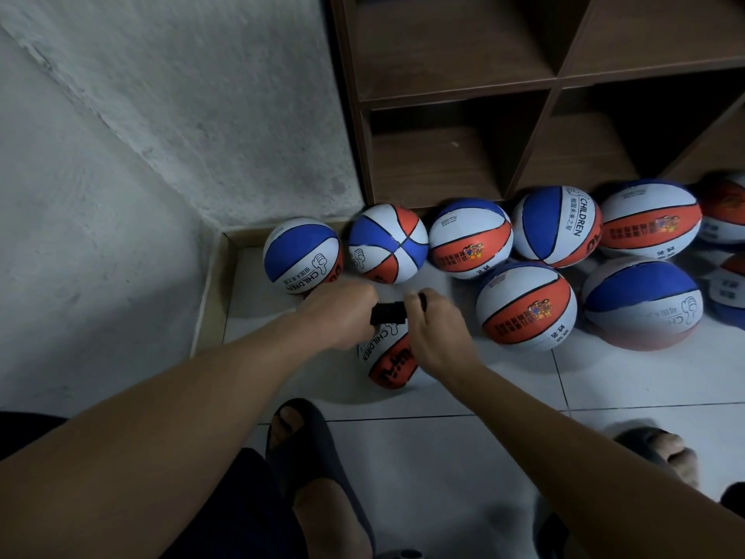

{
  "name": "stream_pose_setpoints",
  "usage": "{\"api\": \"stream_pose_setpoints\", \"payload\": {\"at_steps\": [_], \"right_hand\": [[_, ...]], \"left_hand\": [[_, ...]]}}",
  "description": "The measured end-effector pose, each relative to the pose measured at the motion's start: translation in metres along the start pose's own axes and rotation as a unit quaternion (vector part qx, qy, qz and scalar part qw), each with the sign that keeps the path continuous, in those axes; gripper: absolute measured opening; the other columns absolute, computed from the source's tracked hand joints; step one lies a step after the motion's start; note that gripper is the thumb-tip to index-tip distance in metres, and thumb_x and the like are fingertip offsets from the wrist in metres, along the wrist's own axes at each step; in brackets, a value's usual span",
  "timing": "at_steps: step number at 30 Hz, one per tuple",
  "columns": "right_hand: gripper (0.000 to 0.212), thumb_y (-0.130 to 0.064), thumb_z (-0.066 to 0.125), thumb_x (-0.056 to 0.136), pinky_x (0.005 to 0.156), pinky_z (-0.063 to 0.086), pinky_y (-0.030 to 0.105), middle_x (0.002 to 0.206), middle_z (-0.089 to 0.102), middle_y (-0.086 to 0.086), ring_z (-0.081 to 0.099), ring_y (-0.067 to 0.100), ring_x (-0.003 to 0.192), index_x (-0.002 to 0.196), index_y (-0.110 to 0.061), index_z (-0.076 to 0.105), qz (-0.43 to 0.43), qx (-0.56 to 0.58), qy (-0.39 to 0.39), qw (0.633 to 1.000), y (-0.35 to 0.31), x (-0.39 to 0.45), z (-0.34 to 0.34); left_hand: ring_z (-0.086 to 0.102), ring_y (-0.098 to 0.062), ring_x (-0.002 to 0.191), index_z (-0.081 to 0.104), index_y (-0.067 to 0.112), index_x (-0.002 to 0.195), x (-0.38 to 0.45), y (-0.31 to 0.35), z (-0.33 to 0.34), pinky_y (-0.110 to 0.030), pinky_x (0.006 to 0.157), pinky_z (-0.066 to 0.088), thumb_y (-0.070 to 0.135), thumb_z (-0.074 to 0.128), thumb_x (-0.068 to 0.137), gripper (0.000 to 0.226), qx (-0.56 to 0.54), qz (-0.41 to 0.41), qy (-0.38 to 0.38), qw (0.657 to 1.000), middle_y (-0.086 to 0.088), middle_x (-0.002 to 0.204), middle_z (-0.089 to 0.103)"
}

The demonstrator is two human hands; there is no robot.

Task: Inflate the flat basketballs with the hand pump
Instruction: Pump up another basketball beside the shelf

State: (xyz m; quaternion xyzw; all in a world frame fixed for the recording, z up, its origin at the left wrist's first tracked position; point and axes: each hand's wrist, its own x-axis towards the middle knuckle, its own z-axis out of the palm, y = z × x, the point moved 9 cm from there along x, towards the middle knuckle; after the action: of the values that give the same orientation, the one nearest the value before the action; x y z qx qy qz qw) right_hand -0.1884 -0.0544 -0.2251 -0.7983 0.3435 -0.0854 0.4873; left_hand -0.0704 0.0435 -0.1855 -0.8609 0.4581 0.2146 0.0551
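Both hands meet over a basketball [389, 359] on the white tiled floor [463, 449]: the left hand [342, 312] and right hand [433, 326] each have fingers clenched round the black pump handle [389, 312]. More red, white and blue balls [526, 306] crowd beside the wooden shelf [443, 163]

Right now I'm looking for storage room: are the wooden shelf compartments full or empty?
Empty, as far as visible: the shelf compartments show only bare boards; the basketballs sit on the floor.

Brown cubby shelf [524, 94], rough white wall [141, 135], tiled floor [463, 457].
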Motion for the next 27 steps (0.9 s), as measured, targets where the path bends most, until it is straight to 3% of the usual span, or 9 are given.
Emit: {"api": "stream_pose_setpoints", "payload": {"at_steps": [2,6,11,13,16,19,22,27], "right_hand": [[0.045,-0.050,0.039,0.112,0.054,0.041,0.035,0.070,0.062,0.004,0.054,0.017,0.055,0.089,-0.017,0.059,-0.006,-0.002,-0.004,1.000,0.002,-0.001,0.001],[0.040,-0.046,0.040,0.113,0.054,0.040,0.035,0.069,0.060,0.003,0.053,0.018,0.055,0.089,-0.018,0.055,-0.008,0.002,0.004,1.000,0.005,0.002,-0.008],[0.038,-0.046,0.040,0.114,0.053,0.043,0.040,0.070,0.061,0.005,0.053,0.016,0.054,0.092,-0.020,0.055,-0.011,-0.020,-0.028,0.999,0.009,-0.002,-0.015],[0.034,-0.042,0.042,0.114,0.056,0.043,0.039,0.073,0.061,0.003,0.053,0.016,0.059,0.094,-0.020,0.057,-0.002,-0.011,-0.001,1.000,0.017,0.003,-0.036],[0.024,-0.035,0.049,0.110,0.065,0.045,0.038,0.079,0.064,0.002,0.055,0.017,0.067,0.101,-0.020,0.066,0.025,0.029,0.046,0.998,0.029,0.014,-0.072],[0.025,-0.029,0.053,0.103,0.067,0.047,0.040,0.078,0.065,0.010,0.054,0.023,0.069,0.091,-0.012,0.066,0.044,0.052,0.082,0.994,0.028,0.021,-0.091],[0.027,-0.021,0.050,0.102,0.060,0.037,0.037,0.069,0.054,0.006,0.043,0.017,0.063,0.078,-0.010,0.054,0.059,0.070,0.114,0.989,0.019,0.018,-0.087],[0.032,-0.021,0.048,0.104,0.053,0.032,0.033,0.063,0.050,0.003,0.040,0.016,0.054,0.074,-0.011,0.048,0.075,0.048,0.089,0.992,0.017,0.003,-0.047]], "left_hand": [[0.063,-0.017,0.062,0.064,0.023,0.084,-0.001,0.001,0.006,-0.033,0.055,0.049,0.027,0.076,0.093,0.015,-0.004,-0.002,-0.007,1.000,0.004,0.070,0.063],[0.066,-0.018,0.064,0.068,0.025,0.090,0.000,0.006,0.006,-0.032,0.056,0.046,0.029,0.078,0.092,0.011,-0.018,0.011,0.003,1.000,0.005,0.072,0.065],[0.063,-0.017,0.060,0.060,0.025,0.075,0.003,0.004,0.012,-0.031,0.055,0.048,0.031,0.074,0.095,0.025,-0.016,0.013,-0.013,1.000,0.004,0.068,0.064],[0.067,-0.020,0.062,0.064,0.024,0.077,0.004,-0.009,0.009,-0.034,0.060,0.056,0.034,0.072,0.095,0.022,-0.022,-0.004,-0.005,1.000,0.003,0.069,0.065],[0.066,-0.022,0.064,0.065,0.024,0.076,0.003,-0.034,0.002,-0.032,0.057,0.048,0.036,0.070,0.097,0.024,-0.042,-0.033,0.010,0.999,0.001,0.070,0.066],[0.064,-0.019,0.065,0.064,0.025,0.079,0.003,-0.037,0.001,-0.031,0.056,0.041,0.038,0.068,0.100,0.025,-0.045,-0.035,0.016,0.998,0.002,0.072,0.065],[0.062,-0.017,0.063,0.061,0.026,0.080,0.007,-0.026,-0.002,-0.030,0.054,0.038,0.038,0.070,0.100,0.025,-0.035,-0.022,0.035,0.998,0.004,0.072,0.063],[0.059,-0.015,0.060,0.062,0.026,0.085,0.010,-0.004,0.005,-0.030,0.053,0.041,0.037,0.077,0.096,0.021,0.006,-0.004,0.045,0.999,0.007,0.071,0.059]]}}
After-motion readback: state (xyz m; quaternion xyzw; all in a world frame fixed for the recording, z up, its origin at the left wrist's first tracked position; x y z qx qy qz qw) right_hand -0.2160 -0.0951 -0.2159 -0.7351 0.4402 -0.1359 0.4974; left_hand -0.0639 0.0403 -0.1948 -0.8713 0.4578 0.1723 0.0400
